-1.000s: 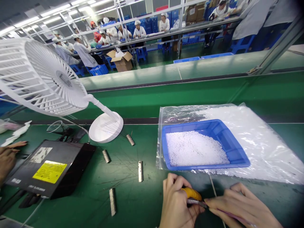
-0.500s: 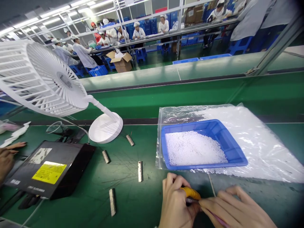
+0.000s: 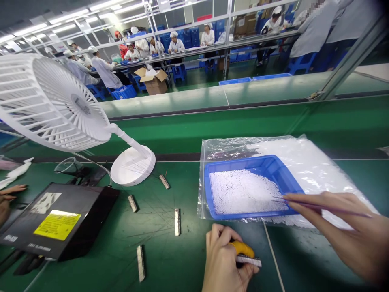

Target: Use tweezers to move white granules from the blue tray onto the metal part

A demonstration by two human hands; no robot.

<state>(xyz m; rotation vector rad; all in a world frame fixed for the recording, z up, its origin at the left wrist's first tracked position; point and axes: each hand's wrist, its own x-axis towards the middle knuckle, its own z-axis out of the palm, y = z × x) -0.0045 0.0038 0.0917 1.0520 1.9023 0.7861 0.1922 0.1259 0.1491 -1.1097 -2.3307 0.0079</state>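
My left hand (image 3: 226, 257) is closed around a small strip (image 3: 249, 260) with a whitish face and a dark toothed edge. A yellow covering (image 3: 243, 248), apparently a finger cot, sits on one of its fingers. In my right hand (image 3: 343, 227) is a pair of purple tweezers (image 3: 328, 208), held nearly level. Their tips are at the small white beads (image 3: 246, 192) in the blue tray (image 3: 214, 165); whether a bead is pinched is too small to tell. Several similar strips, one of them a short strip (image 3: 177, 222), lie left of my hands with thin dark wires around them.
Under the tray lies a clear plastic bag (image 3: 328, 178) full of white beads. A white fan (image 3: 133, 165) and a black box (image 3: 88, 219) with a yellow label stand on the left. Another person's hand (image 3: 6, 200) shows at the left edge. People work at benches beyond.
My right hand has moved up and right from beside my left hand, bringing the tweezers over the tray's beads. The strip in my left hand is now more exposed.
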